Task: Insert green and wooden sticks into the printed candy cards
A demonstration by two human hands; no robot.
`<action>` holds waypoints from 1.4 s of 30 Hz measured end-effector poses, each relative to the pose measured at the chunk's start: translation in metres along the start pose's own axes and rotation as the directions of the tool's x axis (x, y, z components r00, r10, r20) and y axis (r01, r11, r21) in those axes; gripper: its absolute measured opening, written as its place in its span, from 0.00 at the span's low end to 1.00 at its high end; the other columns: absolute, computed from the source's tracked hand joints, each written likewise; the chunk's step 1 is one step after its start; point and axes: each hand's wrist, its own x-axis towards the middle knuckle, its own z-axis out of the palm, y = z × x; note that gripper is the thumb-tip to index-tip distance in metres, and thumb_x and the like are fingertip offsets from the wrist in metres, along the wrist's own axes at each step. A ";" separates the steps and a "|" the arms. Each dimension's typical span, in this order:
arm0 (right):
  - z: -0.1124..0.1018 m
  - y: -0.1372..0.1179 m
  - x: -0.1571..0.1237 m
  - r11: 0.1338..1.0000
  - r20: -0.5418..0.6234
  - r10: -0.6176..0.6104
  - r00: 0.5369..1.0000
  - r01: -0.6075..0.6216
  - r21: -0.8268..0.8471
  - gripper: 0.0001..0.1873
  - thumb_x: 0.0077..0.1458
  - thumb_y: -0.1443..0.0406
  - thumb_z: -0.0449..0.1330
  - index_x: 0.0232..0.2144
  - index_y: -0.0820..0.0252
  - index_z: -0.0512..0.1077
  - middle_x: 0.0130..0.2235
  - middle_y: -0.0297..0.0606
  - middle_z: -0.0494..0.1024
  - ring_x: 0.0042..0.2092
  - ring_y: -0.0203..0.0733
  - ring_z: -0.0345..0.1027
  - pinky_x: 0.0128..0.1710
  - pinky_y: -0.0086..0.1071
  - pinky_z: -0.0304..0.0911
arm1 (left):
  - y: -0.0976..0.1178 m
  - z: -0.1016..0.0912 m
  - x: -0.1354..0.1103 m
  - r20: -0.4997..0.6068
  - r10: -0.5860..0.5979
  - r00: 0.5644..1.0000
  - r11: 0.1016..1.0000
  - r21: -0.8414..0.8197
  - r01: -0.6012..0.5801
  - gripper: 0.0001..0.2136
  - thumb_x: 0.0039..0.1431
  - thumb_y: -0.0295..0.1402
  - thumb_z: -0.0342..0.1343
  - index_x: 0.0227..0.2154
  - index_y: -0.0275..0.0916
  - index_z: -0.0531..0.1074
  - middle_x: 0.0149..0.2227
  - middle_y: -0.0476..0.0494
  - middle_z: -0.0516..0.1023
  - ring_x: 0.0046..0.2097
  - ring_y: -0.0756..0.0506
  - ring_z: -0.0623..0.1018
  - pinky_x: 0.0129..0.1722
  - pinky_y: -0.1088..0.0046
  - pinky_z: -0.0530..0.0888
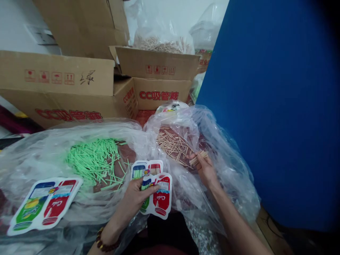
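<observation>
My left hand point(134, 200) grips a printed bottle-shaped pouch point(159, 196) with blue, green and red panels, the thumb pressed on its front. Behind it shows a second pouch point(147, 168) holding green and brown sticks. My right hand point(204, 168) reaches into a clear plastic bag point(225, 159) and pinches a small bundle of tan straw sticks point(198, 157). More tan sticks point(172, 143) lie loose in that bag. A bead bracelet point(105, 242) sits on my left wrist.
A second clear bag at the left holds a pile of green sticks point(92, 159). An empty printed pouch point(45, 205) lies on it at the front left. Cardboard boxes point(55, 88) stand behind, one topped by a bag of tan sticks point(162, 44). A blue panel point(271, 106) walls the right side.
</observation>
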 end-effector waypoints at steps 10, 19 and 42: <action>0.090 -0.061 -0.055 0.859 0.181 0.043 0.983 -0.129 0.496 0.09 0.52 0.59 0.62 0.34 0.53 0.68 0.31 0.34 0.79 0.45 0.48 0.75 0.47 0.43 0.68 | 0.011 0.005 -0.001 0.091 0.021 0.996 0.998 0.048 -0.025 0.14 0.48 0.40 0.65 0.34 0.35 0.79 0.30 0.44 0.82 0.29 0.46 0.79 0.28 0.74 0.73; 0.105 -0.052 -0.069 0.909 0.257 0.071 0.964 -0.169 0.382 0.09 0.56 0.58 0.59 0.36 0.53 0.67 0.33 0.34 0.81 0.38 0.43 0.77 0.45 0.39 0.70 | 0.018 0.000 -0.004 0.077 0.043 0.996 0.998 0.046 -0.046 0.11 0.47 0.39 0.66 0.28 0.35 0.79 0.28 0.46 0.81 0.28 0.47 0.77 0.27 0.77 0.70; 0.093 -0.043 -0.066 0.958 0.333 0.070 0.941 -0.156 0.239 0.05 0.56 0.60 0.60 0.33 0.54 0.72 0.48 0.38 0.79 0.55 0.47 0.67 0.53 0.41 0.64 | 0.022 -0.002 0.005 0.102 0.092 0.990 0.996 -0.008 -0.092 0.14 0.47 0.39 0.66 0.34 0.34 0.78 0.30 0.45 0.81 0.29 0.47 0.77 0.32 0.73 0.73</action>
